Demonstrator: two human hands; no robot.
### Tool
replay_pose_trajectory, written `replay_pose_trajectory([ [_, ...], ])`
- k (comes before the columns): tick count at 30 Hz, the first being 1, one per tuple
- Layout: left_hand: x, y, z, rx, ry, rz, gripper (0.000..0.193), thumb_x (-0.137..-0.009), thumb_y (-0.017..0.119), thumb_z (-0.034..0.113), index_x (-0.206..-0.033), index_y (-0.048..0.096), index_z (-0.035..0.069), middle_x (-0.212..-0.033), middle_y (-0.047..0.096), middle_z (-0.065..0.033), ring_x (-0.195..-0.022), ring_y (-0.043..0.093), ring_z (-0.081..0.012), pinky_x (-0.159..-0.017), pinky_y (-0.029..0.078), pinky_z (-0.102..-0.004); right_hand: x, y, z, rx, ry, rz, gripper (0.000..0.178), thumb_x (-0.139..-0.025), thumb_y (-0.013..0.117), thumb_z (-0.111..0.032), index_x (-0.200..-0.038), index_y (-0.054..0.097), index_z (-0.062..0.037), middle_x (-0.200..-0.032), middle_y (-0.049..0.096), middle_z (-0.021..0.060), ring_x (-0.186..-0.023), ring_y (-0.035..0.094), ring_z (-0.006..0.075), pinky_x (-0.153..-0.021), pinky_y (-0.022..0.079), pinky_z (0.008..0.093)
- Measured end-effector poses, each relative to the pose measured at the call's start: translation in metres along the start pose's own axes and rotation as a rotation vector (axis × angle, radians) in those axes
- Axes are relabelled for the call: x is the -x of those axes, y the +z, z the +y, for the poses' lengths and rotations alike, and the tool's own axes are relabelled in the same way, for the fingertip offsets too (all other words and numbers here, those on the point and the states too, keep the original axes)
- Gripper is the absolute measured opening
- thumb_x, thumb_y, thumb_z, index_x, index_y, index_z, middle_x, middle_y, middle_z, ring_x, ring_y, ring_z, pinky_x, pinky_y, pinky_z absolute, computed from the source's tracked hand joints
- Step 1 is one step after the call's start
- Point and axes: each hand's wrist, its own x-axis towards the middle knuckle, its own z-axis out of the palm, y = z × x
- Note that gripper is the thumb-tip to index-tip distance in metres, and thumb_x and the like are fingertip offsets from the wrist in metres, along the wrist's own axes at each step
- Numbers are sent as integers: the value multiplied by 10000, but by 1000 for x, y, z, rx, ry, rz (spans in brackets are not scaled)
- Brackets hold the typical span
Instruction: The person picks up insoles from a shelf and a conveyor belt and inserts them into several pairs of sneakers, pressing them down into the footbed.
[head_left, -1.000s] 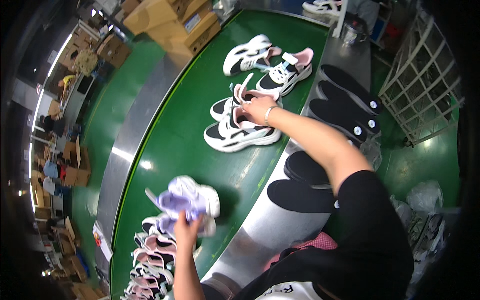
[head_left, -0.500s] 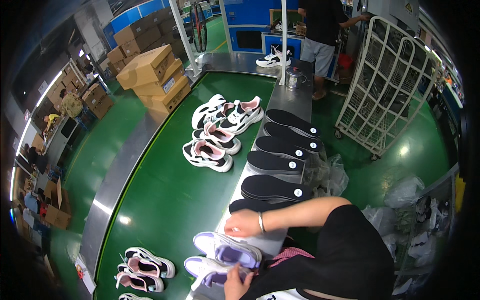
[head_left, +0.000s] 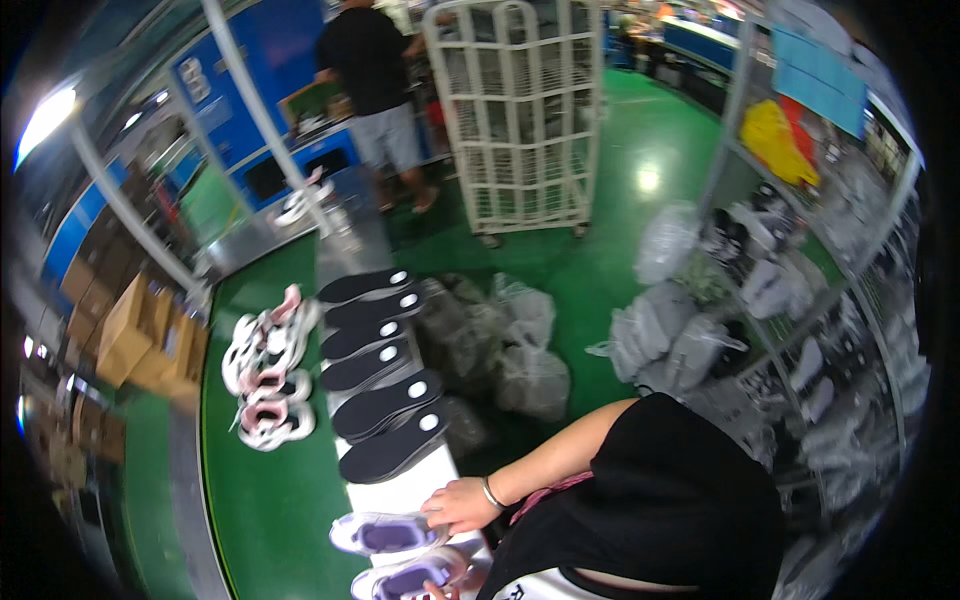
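Two white sneakers with lilac linings lie side by side at the lower middle: a farther sneaker (head_left: 347,533) and a nearer sneaker (head_left: 372,582). My right hand (head_left: 462,506), a bangle on its wrist, has its fingers curled over the heel of the farther one. Only a few fingers of my left hand (head_left: 438,590) show, hooked at the nearer sneaker's opening; the lower edge cuts off the rest. Beyond them runs a row of several black insoles (head_left: 385,446) with round white stickers, laid on a white strip. Black, white and pink sneakers (head_left: 268,425) stand to their left on the green belt.
A tall white wire cage trolley (head_left: 520,150) stands at the back, beside a person (head_left: 372,75) in black. Plastic bags (head_left: 530,375) lie on the floor right of the bench. A shelf rack (head_left: 845,260) fills the right. Cartons (head_left: 130,330) are stacked at far left.
My view has swung to the right, bringing the rack into sight. My right hand has come from above the sneakers down onto the farther one's heel. My left hand stays at the nearer sneaker.
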Motion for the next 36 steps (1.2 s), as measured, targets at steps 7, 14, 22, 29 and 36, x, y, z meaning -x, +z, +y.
replay_pose_trajectory([
  [7, 25, 52, 51, 99, 202, -269, 264, -791, 545, 134, -1000, 455, 0, -910, 505, -117, -782, 480, -176, -695, 409, -282, 187, -68, 33, 151, 572, 577, 240, -740, 537, -204, -932, 528, -61, -942, 531, 97, -891, 508, 271, -758, 423, 373],
  [14, 99, 109, 102, 150, 357, -570, 264, -793, 541, 121, -1010, 449, 2, -918, 504, -114, -788, 480, -174, -699, 409, -280, 420, -116, -39, 237, 1162, 831, 270, -774, 498, -269, -959, 531, -74, -929, 542, 128, -870, 529, 288, -732, 433, 381],
  [22, 203, 160, 157, 173, 499, -924, 267, -794, 537, 107, -1022, 442, 5, -928, 504, -112, -794, 479, -173, -702, 409, -278, 681, -142, -246, 941, 1558, 1530, 182, -776, 519, -204, -920, 537, -95, -799, 585, 130, -706, 571, 283, -620, 456, 369],
  [29, 256, 213, 208, 140, 658, -1220, 318, -792, 549, 62, -1074, 411, 14, -922, 514, -89, -794, 490, -156, -708, 414, -276, 832, -111, -437, 1292, 2502, 1129, 366, -743, 568, -305, -1029, 549, -77, -992, 565, 119, -898, 544, 274, -763, 433, 366],
  [36, 291, 245, 236, 278, 884, -1461, 316, -783, 553, 57, -1070, 428, 16, -944, 512, -105, -802, 494, -169, -695, 418, -273, 890, -105, -489, 458, 2305, 1121, 365, -675, 619, -418, -801, 657, -77, -809, 625, 127, -781, 585, 228, -726, 439, 311],
])
